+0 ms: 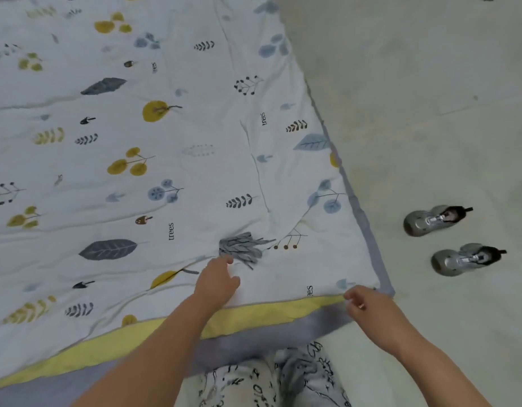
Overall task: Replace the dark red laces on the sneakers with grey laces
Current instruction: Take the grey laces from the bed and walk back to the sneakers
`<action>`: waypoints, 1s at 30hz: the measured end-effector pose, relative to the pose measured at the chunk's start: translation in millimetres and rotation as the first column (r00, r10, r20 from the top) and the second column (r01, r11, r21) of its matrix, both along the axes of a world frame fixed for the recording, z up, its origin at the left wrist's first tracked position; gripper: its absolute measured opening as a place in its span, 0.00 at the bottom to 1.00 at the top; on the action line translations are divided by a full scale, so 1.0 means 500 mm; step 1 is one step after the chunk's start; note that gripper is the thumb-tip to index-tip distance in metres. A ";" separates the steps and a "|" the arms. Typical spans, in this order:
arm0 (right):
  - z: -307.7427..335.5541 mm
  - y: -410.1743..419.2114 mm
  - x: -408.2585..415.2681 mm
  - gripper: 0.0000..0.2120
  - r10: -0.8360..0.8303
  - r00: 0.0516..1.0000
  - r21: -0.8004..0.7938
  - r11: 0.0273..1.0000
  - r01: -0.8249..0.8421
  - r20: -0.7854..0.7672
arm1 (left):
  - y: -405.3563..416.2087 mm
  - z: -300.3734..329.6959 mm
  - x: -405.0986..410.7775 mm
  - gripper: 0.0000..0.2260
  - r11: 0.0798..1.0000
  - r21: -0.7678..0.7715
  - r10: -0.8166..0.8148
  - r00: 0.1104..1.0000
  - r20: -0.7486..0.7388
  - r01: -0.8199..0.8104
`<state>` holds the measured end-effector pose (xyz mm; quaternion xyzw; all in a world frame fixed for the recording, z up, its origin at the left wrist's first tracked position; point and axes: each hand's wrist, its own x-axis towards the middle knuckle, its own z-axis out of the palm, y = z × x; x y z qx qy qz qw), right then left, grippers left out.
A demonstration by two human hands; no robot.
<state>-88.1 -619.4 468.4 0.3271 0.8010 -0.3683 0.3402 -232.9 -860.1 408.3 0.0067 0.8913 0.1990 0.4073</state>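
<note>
1. The left hand (217, 282) rests on the printed quilt (136, 171), fingers loosely spread, likely smoothing a work surface.
2. The right hand (361, 299) pinches the quilt's corner, seemingly straightening it.
3. Two sneakers (436, 220) wait on the floor (430, 83), well apart from both hands; lace colour unclear.

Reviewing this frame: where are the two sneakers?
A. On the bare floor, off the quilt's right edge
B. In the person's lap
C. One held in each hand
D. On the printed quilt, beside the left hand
A: both sneakers stand on the pale floor, clear of the quilt; neither the left hand nor the right hand touches them.
</note>
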 end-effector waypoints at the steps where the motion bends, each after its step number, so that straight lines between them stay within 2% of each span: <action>1: -0.011 -0.007 -0.008 0.07 -0.035 0.999 -0.022 0.999 0.035 -0.005 | 0.005 -0.020 -0.018 0.20 0.998 -0.026 -0.054 0.999 -0.008 0.054; 5: -0.055 -0.048 -0.015 0.05 -0.158 0.987 -0.083 0.984 0.160 0.027 | 0.033 -0.100 -0.075 0.25 0.956 -0.156 -0.262 0.962 -0.078 0.248; 10: -0.094 -0.109 -0.002 0.05 -0.256 0.962 -0.110 0.958 0.265 0.091 | 0.053 -0.179 -0.106 0.34 0.796 -0.315 -0.566 0.820 -0.086 0.517; 11: -0.097 -0.117 -0.002 0.06 -0.265 0.958 -0.121 0.953 0.278 0.111 | 0.056 -0.189 -0.109 0.32 0.769 -0.340 -0.598 0.797 -0.082 0.542; 13: -0.103 -0.127 0.000 0.07 -0.292 0.946 -0.129 0.942 0.310 0.140 | 0.061 -0.202 -0.114 0.22 0.737 -0.370 -0.622 0.781 -0.047 0.565; 16: -0.098 -0.133 0.002 0.11 -0.336 0.930 -0.096 0.931 0.352 0.147 | 0.066 -0.199 -0.119 0.04 0.830 -0.255 -0.501 0.864 0.050 0.496; 18: -0.083 -0.135 0.005 0.10 -0.353 0.926 -0.080 0.927 0.365 0.136 | 0.072 -0.178 -0.123 0.07 0.891 -0.139 -0.421 0.900 0.110 0.433; 20: -0.061 -0.133 0.005 0.08 -0.366 0.922 -0.072 0.924 0.377 0.125 | 0.078 -0.142 -0.128 0.11 0.910 -0.057 -0.402 0.908 0.118 0.410; 24: 0.002 -0.117 0.021 0.07 -0.428 0.903 -0.064 0.900 0.430 0.044 | 0.093 -0.040 -0.131 0.10 0.884 0.039 -0.467 0.879 0.097 0.465; 30: 0.074 -0.076 0.088 0.12 -0.482 0.876 -0.044 0.876 0.481 -0.017 | 0.149 0.120 -0.086 0.12 0.766 0.051 -0.633 0.766 -0.115 0.641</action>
